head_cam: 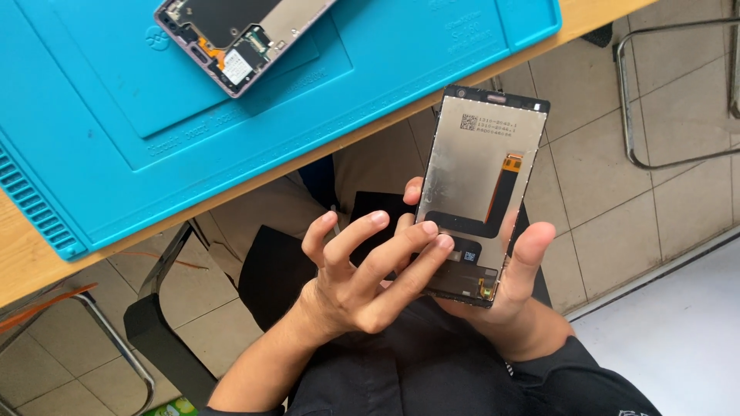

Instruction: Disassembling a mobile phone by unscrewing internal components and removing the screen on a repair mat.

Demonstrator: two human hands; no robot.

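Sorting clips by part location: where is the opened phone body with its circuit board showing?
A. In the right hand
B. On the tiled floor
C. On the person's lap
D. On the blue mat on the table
D: the opened phone body lies on the blue mat, while the right hand holds the detached screen panel.

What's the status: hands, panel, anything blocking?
Right hand cradles the screen panel, back side up. Left hand fingertips press its lower edge. Opened phone body apart on blue mat. Nothing blocking.
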